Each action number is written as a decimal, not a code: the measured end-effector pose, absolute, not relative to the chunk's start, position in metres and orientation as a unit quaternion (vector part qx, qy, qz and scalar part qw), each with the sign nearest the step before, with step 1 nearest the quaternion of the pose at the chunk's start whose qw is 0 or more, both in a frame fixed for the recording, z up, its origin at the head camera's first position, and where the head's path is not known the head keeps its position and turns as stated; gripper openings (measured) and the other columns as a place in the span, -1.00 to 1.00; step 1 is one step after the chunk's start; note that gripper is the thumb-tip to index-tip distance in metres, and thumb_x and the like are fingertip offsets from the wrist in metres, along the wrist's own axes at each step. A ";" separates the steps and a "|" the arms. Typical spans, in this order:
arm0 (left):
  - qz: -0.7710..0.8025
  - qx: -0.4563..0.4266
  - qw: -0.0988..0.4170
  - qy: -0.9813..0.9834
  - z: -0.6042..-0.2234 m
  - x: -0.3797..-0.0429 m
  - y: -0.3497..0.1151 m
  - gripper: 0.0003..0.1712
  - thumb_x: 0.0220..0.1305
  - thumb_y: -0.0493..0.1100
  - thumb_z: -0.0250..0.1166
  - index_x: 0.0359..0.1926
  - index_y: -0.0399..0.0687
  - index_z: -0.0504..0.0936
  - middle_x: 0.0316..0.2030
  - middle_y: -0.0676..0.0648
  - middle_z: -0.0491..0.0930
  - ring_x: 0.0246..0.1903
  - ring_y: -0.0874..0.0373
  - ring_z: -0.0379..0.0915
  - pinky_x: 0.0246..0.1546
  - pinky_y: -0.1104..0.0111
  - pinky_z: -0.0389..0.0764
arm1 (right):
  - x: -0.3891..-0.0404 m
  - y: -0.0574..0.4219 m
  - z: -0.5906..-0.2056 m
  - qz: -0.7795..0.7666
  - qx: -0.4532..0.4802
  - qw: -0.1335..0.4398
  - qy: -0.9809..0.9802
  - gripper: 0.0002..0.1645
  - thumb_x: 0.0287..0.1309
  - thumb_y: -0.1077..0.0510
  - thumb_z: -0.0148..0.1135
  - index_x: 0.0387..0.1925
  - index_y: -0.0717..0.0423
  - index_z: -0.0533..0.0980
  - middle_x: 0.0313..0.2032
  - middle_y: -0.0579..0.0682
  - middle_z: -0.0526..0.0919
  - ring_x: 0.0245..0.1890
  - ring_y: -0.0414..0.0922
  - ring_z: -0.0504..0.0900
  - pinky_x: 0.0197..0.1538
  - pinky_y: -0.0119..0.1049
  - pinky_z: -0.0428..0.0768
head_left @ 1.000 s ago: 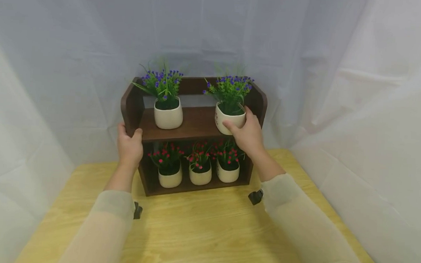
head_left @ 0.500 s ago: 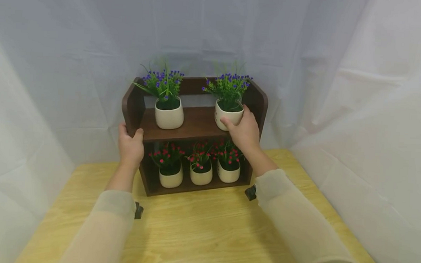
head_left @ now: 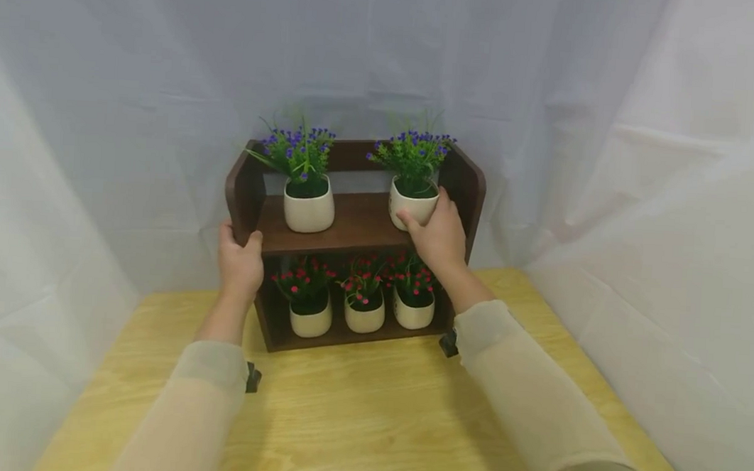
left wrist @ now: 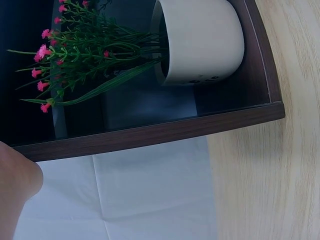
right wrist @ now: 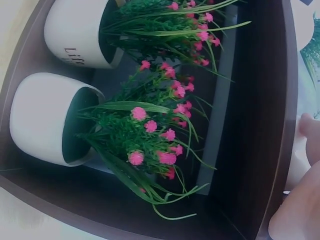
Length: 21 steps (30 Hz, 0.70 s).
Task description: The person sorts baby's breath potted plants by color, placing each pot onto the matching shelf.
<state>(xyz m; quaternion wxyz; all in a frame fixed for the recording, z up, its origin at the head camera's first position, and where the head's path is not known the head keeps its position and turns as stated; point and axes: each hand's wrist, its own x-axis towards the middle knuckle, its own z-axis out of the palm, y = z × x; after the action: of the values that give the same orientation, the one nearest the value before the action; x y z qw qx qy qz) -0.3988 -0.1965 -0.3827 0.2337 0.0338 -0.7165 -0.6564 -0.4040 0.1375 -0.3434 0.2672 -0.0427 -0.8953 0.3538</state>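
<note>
A dark brown two-tier wooden shelf (head_left: 345,223) stands on the table. My left hand (head_left: 241,267) grips its left side panel at the height of the upper board. On the upper tier, toward the right, my right hand (head_left: 439,239) holds a white flowerpot (head_left: 411,203) with purple flowers, thumb across the front and fingers round the right side. Another white flowerpot (head_left: 309,207) with purple flowers sits upright on the left of that tier. In the left wrist view, only part of the left hand (left wrist: 17,182) shows beside the side panel.
Three white pots with pink-red flowers line the lower tier: left (head_left: 310,322), middle (head_left: 365,318) and right (head_left: 413,313). Light wood tabletop (head_left: 348,419) extends in front of the shelf. White sheeting (head_left: 386,51) hangs behind and along both sides.
My right hand has pushed the purple-flowered pot a little back from the upper tier's front edge. The left hand keeps its grip on the side panel. The head view has shifted slightly.
</note>
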 end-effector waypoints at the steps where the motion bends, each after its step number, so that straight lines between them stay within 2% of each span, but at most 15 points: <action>1: -0.656 0.034 0.235 -0.716 -0.383 -0.399 -0.196 -0.49 0.60 -0.18 0.12 0.45 -0.11 0.27 0.43 -0.22 0.46 0.45 -0.04 0.36 0.60 0.10 0.32 | -0.404 0.138 -0.345 0.353 -0.043 0.270 -0.895 0.26 0.30 -0.45 0.40 0.69 0.14 0.11 0.45 0.30 0.50 0.39 0.26 0.57 0.40 0.23 0.61; 7: -0.660 0.033 0.232 -0.714 -0.383 -0.398 -0.194 -0.49 0.61 -0.16 0.11 0.47 -0.04 0.27 0.45 -0.18 0.45 0.46 -0.01 0.35 0.60 0.11 0.31 | -0.403 0.136 -0.347 0.348 -0.052 0.279 -0.894 0.25 0.31 -0.44 0.39 0.70 0.13 0.10 0.46 0.29 0.51 0.37 0.26 0.60 0.35 0.26 0.64; 14: -0.655 0.029 0.239 -0.716 -0.386 -0.395 -0.197 -0.45 0.58 -0.20 0.11 0.48 -0.14 0.26 0.43 -0.22 0.46 0.45 -0.05 0.36 0.59 0.11 0.32 | -0.397 0.134 -0.351 0.368 -0.048 0.276 -0.887 0.35 0.28 -0.41 0.43 0.74 0.13 -0.04 0.55 0.30 0.41 0.47 0.29 0.51 0.42 0.30 0.57; 18: -0.648 0.034 0.241 -0.722 -0.386 -0.394 -0.201 -0.45 0.58 -0.18 0.12 0.49 -0.13 0.26 0.45 -0.23 0.46 0.47 -0.05 0.34 0.60 0.10 0.30 | -0.390 0.133 -0.352 0.375 -0.032 0.276 -0.885 0.34 0.30 -0.40 0.41 0.74 0.16 -0.05 0.56 0.32 0.37 0.52 0.30 0.44 0.47 0.31 0.53; 21: -0.637 0.038 0.241 -0.731 -0.383 -0.394 -0.204 -0.43 0.58 -0.17 0.13 0.50 -0.11 0.26 0.46 -0.23 0.45 0.49 -0.06 0.33 0.61 0.08 0.30 | -0.379 0.133 -0.353 0.392 -0.011 0.268 -0.880 0.30 0.36 -0.37 0.34 0.74 0.20 -0.07 0.61 0.33 0.28 0.60 0.31 0.31 0.57 0.30 0.42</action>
<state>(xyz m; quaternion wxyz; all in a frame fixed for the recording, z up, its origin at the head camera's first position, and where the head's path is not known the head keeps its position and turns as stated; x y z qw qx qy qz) -0.3935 -0.2044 -0.3831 0.2415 0.0378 -0.7310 -0.6371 -0.3793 0.1331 -0.3528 0.2676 -0.0114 -0.8803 0.3915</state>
